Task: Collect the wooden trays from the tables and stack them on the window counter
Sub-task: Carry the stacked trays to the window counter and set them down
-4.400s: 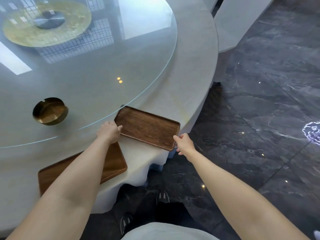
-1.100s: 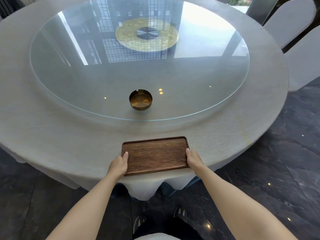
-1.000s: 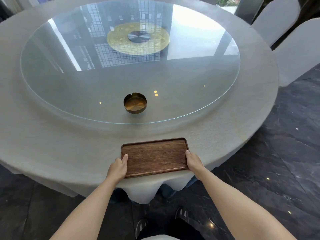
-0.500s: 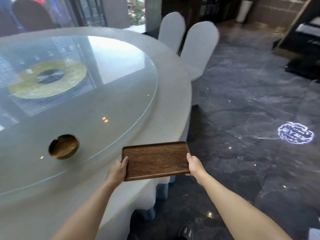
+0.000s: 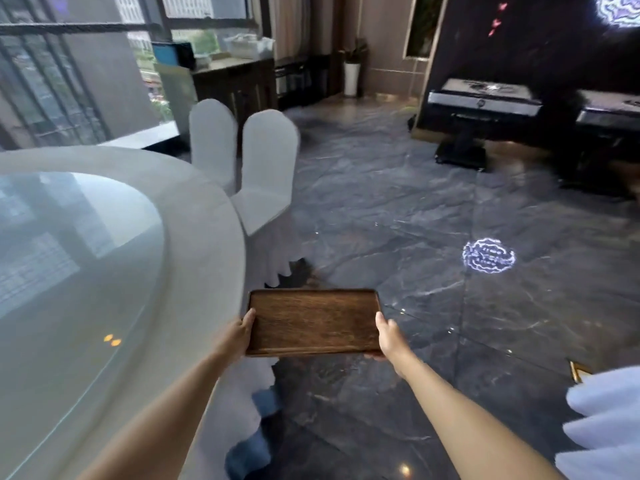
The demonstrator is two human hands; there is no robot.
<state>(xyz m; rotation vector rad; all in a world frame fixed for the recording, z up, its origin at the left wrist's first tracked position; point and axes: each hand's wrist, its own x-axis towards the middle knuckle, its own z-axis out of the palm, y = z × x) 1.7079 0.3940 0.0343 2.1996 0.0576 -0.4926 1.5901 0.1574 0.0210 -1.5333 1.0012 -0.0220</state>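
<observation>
I hold a dark brown rectangular wooden tray (image 5: 313, 320) level in front of me, off the table and over the dark floor. My left hand (image 5: 239, 332) grips its left short edge with the thumb on top. My right hand (image 5: 389, 336) grips the right short edge the same way. Whether a second tray lies under it I cannot tell. A dark cabinet with a counter top (image 5: 235, 76) stands by the window at the far end of the room.
The round cloth-covered table (image 5: 207, 237) with its glass turntable fills the left. Two white-covered chairs (image 5: 263, 168) stand at its far side. Another white chair cover (image 5: 606, 427) shows at lower right. Dark marble floor (image 5: 415, 202) stretches ahead, with black equipment stands (image 5: 478, 112) at right.
The tray has come up off the table in both hands. My view has swung right and up, from the table top to the room, window and floor.
</observation>
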